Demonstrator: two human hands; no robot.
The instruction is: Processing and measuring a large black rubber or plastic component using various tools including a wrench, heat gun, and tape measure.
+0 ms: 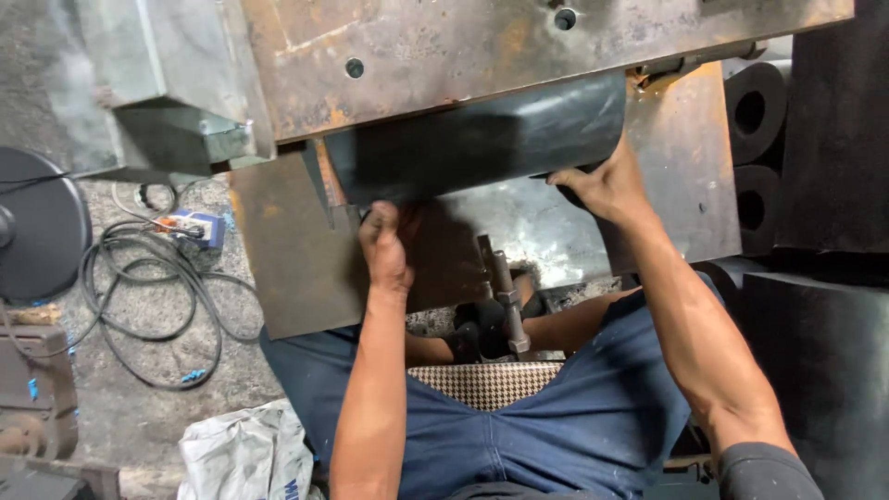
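Black rubber sheet (pixel 477 139) gripped between left hand (pixel 384 245) and right hand (pixel 602 185); both clasp its lower edge.

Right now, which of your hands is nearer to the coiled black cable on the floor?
Left. The left hand grips the near edge of the black rubber sheet, just right of the coiled black cable. The right hand holds the sheet's far-right corner, farther away.

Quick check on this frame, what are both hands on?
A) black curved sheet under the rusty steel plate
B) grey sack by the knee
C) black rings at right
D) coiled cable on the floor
A: the left hand and right hand both grip the lower edge of the black curved sheet beneath the rusty steel plate.
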